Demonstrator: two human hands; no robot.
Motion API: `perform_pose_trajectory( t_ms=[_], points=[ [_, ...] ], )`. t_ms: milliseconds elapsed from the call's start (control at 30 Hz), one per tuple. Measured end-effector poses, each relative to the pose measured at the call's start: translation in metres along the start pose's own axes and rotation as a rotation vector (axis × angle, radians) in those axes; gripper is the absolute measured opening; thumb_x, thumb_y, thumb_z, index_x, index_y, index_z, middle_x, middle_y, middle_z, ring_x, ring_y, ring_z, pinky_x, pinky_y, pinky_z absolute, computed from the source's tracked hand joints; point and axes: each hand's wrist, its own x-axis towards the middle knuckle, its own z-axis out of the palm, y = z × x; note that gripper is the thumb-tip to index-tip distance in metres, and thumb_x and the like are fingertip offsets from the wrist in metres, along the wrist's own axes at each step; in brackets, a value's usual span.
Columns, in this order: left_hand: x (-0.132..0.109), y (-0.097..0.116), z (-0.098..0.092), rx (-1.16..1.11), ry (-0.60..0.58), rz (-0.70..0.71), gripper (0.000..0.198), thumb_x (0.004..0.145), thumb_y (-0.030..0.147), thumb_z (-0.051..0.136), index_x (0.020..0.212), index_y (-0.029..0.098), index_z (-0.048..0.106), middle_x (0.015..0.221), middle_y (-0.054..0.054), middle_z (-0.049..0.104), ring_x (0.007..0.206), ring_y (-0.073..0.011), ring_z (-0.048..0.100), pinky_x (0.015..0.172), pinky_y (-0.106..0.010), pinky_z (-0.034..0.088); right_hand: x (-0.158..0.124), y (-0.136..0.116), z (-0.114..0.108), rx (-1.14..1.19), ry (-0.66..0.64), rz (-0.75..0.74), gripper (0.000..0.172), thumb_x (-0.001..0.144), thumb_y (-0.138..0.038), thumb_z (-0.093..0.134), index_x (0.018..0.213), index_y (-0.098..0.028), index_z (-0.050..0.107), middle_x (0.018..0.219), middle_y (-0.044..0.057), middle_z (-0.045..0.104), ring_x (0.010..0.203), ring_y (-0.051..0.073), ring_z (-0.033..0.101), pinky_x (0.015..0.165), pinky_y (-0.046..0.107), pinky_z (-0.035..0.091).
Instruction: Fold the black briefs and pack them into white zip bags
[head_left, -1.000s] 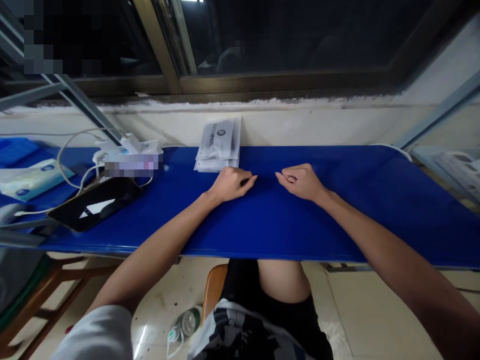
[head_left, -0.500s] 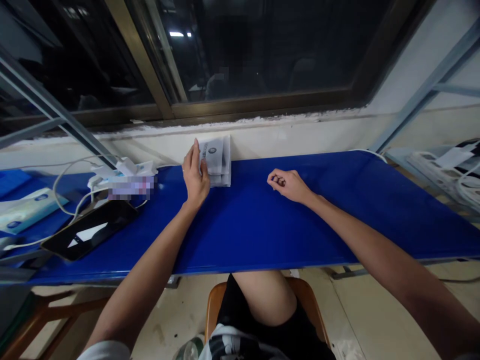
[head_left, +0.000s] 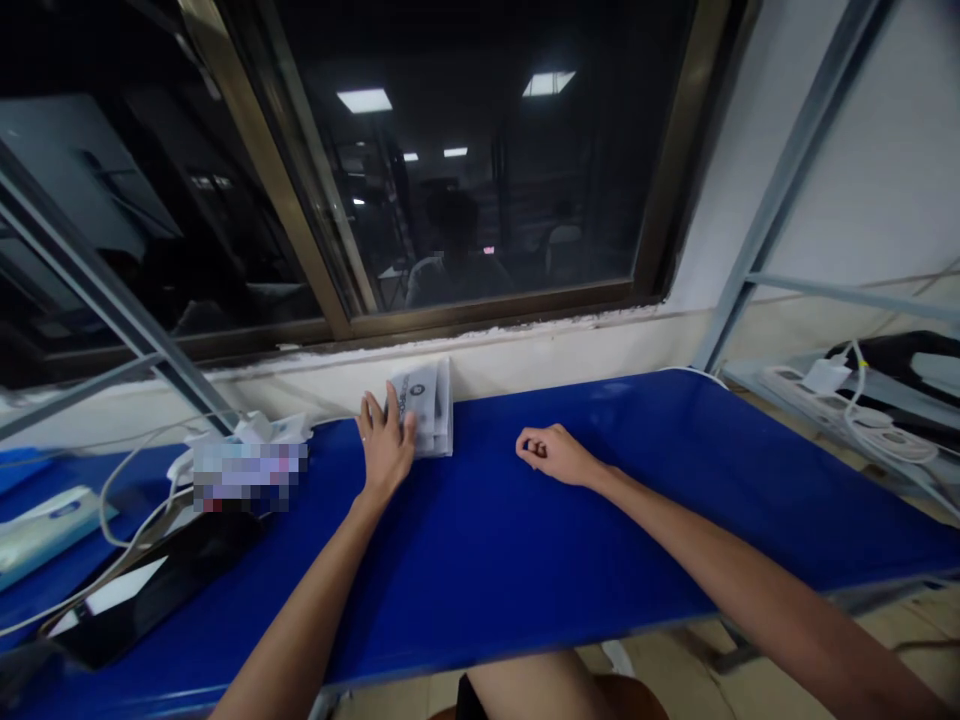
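Against the wall at the back of the blue table stands a small stack of grey printed packets in clear wrapping. My left hand is at the left side of this stack, fingers spread, the fingertips over its left edge; it does not grip it. To the right of the packets, my right hand rests on the blue surface with its fingers curled together. Whatever the curled fingers of my right hand may hold is hidden.
On the left lie a dark phone, a power strip with white cables and a pale tissue pack. Metal frame posts rise on both sides. At right, another power strip sits beyond the blue table.
The view has tilted up, so the window shows more and the table sits lower. The fingers of my left hand have spread wider. My right hand stays curled.
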Motion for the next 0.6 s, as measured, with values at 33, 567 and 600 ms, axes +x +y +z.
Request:
perform_pose_trajectory(
  t_ms=[33, 567, 600],
  points=[
    [0.0, -0.002, 0.001, 0.029, -0.025, 0.0, 0.068, 0.102, 0.05, 0.038, 0.159, 0.012, 0.037, 0.165, -0.025, 0.027, 0.154, -0.0459, 0.02, 0.119, -0.07, 0.022, 0.0, -0.002, 0.0, -0.012, 0.001, -0.009, 0.009, 0.088, -0.025, 0.061, 0.084, -0.022, 0.068, 0.059, -0.002, 0.065, 0.05, 0.012, 0.056, 0.055, 0.024, 0.039],
    [0.005, -0.006, -0.012, -0.155, 0.063, -0.191, 0.055, 0.083, 0.04, 0.076, 0.131, 0.018, 0.066, 0.136, -0.022, 0.062, 0.122, -0.0414, 0.061, 0.103, -0.058, 0.048, -0.002, -0.019, 0.006, 0.334, -0.074, 0.131, 0.026, 0.086, -0.042, 0.069, 0.088, -0.017, 0.066, 0.067, 0.002, 0.067, 0.05, 0.011, 0.058, 0.05, 0.023, 0.046],
    [0.007, -0.007, -0.01, -0.201, 0.065, -0.206, 0.061, 0.081, 0.038, 0.077, 0.136, 0.015, 0.063, 0.132, -0.023, 0.064, 0.121, -0.0408, 0.062, 0.101, -0.058, 0.051, -0.001, -0.021, 0.006, 0.377, -0.086, 0.141, 0.029, 0.086, -0.045, 0.07, 0.091, -0.016, 0.066, 0.07, 0.003, 0.069, 0.051, 0.011, 0.059, 0.05, 0.024, 0.047]
  ],
)
